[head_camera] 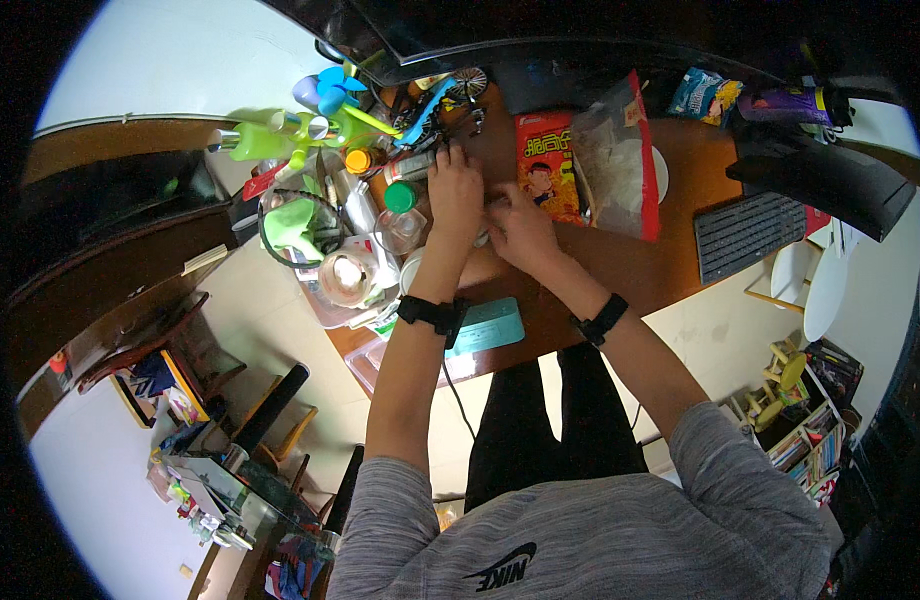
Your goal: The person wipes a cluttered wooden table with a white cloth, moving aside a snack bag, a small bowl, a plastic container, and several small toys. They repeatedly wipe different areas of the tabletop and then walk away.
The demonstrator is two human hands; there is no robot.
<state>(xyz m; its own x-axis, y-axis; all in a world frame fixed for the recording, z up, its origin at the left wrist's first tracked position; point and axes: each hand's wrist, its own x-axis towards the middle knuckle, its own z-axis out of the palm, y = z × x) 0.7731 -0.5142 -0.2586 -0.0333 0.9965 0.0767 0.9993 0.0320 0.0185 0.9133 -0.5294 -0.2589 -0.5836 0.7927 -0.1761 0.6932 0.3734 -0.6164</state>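
Observation:
My left hand (457, 187) reaches over the brown wooden table (617, 262), fingers bent down beside a clear container (410, 166) lying on its side. Whether it grips anything is hidden under the fingers. Close by on the right, my right hand (523, 231) is curled low over the tabletop. A small pale thing (481, 238) shows at its fingers, too covered to name. Just left of my left wrist stand a clear plastic bottle with a green cap (400, 197) and an orange-capped bottle (359, 160). Right of my hands lies a red snack packet (547, 169).
A clear bag with red edging (617, 165) leans beside the packet. At right is a black keyboard (752, 229). A dark-rimmed basket (299, 229), a glass jar (347, 276) and green bottles (257, 141) crowd the left. A teal box (486, 326) lies near the front edge.

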